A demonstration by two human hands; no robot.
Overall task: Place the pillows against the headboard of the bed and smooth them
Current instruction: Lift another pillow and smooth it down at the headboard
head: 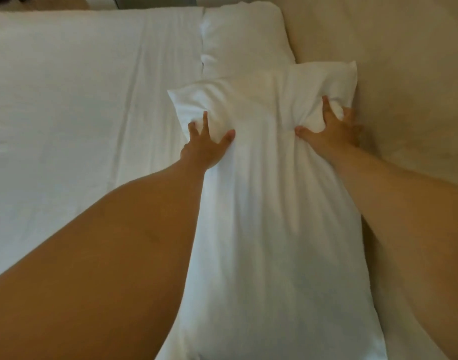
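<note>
A long white pillow [272, 216] runs from the bottom of the view up toward the middle, its right side along the beige padded headboard [394, 74]. My left hand [205, 146] clutches the pillow's left side near its far end, fingers dug into the fabric. My right hand [332, 131] grips the far right part, bunching the cover next to the headboard. A second white pillow [246, 40] lies beyond, against the headboard, its near end overlapped by the held pillow.
The white sheet of the bed [74, 100] spreads flat across the left half of the view. A strip of floor and dark furniture [150, 0] shows past the bed's far edge at the top.
</note>
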